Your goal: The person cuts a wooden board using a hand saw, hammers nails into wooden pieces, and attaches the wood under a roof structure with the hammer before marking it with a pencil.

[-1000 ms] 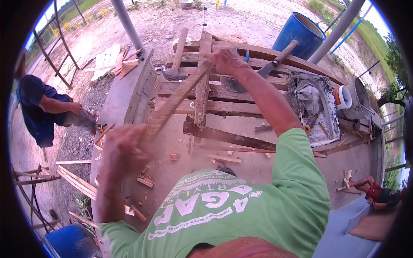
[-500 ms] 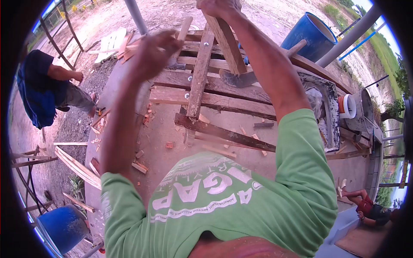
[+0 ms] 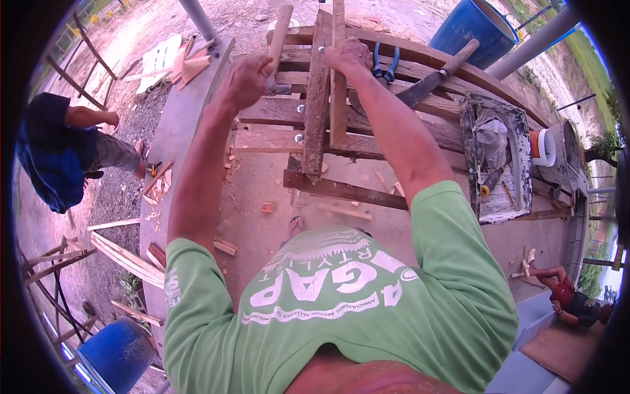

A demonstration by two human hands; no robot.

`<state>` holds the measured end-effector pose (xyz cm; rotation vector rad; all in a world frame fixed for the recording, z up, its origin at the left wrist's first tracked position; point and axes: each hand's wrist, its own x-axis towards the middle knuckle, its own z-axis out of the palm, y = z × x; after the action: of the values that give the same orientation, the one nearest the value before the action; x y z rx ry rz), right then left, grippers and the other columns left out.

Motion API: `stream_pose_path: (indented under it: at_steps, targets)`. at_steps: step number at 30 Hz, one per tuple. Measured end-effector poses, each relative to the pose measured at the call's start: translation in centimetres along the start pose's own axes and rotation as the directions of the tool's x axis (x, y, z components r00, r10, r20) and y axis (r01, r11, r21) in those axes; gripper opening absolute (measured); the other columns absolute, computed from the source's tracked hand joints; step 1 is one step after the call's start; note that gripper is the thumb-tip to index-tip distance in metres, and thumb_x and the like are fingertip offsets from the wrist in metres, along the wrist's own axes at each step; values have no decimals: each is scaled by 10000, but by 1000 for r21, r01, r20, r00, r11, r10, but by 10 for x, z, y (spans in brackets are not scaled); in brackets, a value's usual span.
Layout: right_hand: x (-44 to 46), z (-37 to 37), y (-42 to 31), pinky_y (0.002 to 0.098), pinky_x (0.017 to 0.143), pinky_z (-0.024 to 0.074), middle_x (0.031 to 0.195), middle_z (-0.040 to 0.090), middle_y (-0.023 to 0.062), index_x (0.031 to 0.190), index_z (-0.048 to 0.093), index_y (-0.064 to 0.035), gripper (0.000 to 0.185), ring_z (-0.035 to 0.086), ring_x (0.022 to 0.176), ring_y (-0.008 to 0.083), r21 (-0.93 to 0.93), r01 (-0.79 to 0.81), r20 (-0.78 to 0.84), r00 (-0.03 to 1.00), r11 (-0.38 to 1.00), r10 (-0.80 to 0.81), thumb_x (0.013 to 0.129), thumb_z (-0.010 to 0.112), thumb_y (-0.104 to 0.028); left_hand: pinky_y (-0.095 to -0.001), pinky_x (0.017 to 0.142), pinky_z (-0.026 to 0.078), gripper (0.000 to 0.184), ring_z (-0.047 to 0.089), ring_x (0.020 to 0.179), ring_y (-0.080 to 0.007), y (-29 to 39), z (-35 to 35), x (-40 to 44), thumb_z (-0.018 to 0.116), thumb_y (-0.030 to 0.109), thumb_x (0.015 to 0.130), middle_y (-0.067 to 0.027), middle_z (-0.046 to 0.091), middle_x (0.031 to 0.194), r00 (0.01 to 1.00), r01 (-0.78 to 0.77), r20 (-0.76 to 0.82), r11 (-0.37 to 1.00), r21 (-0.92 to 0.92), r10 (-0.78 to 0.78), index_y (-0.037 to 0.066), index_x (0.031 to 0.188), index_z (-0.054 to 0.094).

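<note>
My right hand (image 3: 351, 56) is closed around a narrow wooden piece (image 3: 338, 108), which stands beside the worn crosspiece (image 3: 317, 98) on the slatted wooden frame (image 3: 394, 144). My left hand (image 3: 246, 82) has its fingers curled next to the hammer's handle (image 3: 281, 29); whether anything is inside them is hidden. The hammer's head is partly hidden near that hand. Blue-handled pliers (image 3: 385, 65) and a machete (image 3: 430, 82) lie on the slats to the right of my right hand. Bolts (image 3: 299, 138) show left of the crosspiece.
A cement-stained tray (image 3: 497, 157) holds tools and plastic at the right, near a white bucket (image 3: 543, 147). Blue drums (image 3: 472, 33) stand behind and at lower left. One person (image 3: 59, 144) is at the left, another (image 3: 577, 305) at the lower right. Wood scraps litter the floor.
The wooden piece, first held by both hands, was lifted in my right hand and now stands beside the crosspiece. My left hand came off it, and its spread fingers have curled near the hammer.
</note>
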<state>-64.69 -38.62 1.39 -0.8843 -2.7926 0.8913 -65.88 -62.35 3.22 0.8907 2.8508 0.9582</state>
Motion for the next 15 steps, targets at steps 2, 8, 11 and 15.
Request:
stream_pose_path:
  at_steps: [2, 8, 11, 15]
  targets:
    - [-5, -3, 1, 414, 956, 498, 1242, 611, 235, 1169, 651, -7, 651, 608, 1143, 364, -31, -17, -14, 1000, 999, 17, 753, 657, -509, -359, 952, 495, 325, 639, 1043, -281, -33, -4, 27, 550, 69, 925, -185, 670, 1116, 989, -143, 44, 976, 161, 138, 55, 1241, 623]
    - [7, -5, 54, 385, 1015, 454, 1279, 581, 258, 1236, 611, 6, 611, 568, 1209, 350, 163, -139, -37, 988, 977, 147, 834, 587, -454, -346, 1030, 467, 743, 465, 1278, -278, -68, -4, 74, 557, -143, 759, -78, 427, 1437, 850, -502, 455, 670, 546, 265, 269, 1376, 521]
    - [-27, -16, 73, 372, 1037, 434, 1314, 556, 255, 1270, 573, 37, 735, 544, 1239, 337, 48, -188, 247, 954, 981, 171, 786, 644, -512, -344, 1023, 476, 724, 431, 1286, -262, -87, 10, 105, 587, -133, 742, -31, 377, 1452, 755, -644, 534, 586, 492, 381, 278, 1336, 546]
    - [-70, -20, 51, 370, 1034, 438, 1318, 559, 244, 1249, 583, 59, 842, 558, 1223, 326, -226, -188, 233, 942, 956, 240, 698, 715, -565, -372, 991, 480, 599, 409, 1295, -250, -84, 14, 130, 701, 46, 778, -9, 384, 1445, 645, -760, 643, 437, 481, 413, 278, 1312, 559]
